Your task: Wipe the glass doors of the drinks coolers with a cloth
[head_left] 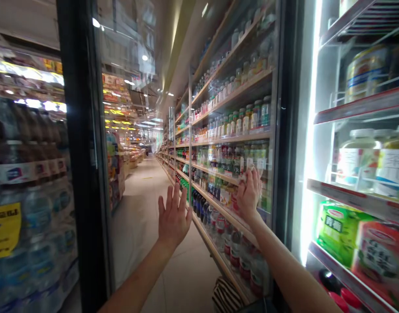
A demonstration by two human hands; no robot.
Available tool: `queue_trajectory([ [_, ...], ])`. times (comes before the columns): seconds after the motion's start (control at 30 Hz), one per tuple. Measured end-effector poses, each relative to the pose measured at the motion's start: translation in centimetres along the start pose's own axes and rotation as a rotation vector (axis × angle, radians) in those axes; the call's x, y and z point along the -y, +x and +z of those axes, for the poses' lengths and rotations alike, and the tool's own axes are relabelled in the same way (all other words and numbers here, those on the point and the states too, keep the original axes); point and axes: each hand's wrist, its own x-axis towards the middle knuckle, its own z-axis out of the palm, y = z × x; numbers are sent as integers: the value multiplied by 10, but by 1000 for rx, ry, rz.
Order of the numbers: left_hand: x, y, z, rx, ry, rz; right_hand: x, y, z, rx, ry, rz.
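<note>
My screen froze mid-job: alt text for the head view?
The bare right hand seems to press a pale cloth against a black-framed glass door; the left hand is spread open, contact unclear. At right, lit shelves hold white-capped bottles and green and red packages.

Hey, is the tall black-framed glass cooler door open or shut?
Open. The black-framed glass door stands swung out; the lit cooler shelves beside it show with no pane in front.
</note>
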Motion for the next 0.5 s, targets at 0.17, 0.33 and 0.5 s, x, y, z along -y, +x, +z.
queue_trajectory([
  [0.17,-1,-4,-2,34,-11,-9,51,-21,-2,193,111,-341],
  [0.33,0,-11,-5,50,-30,16,47,-28,-7,273,91,-402],
  [0.5,-3,-16,-3,36,-18,3,17,-16,-6,74,23,-84],
])
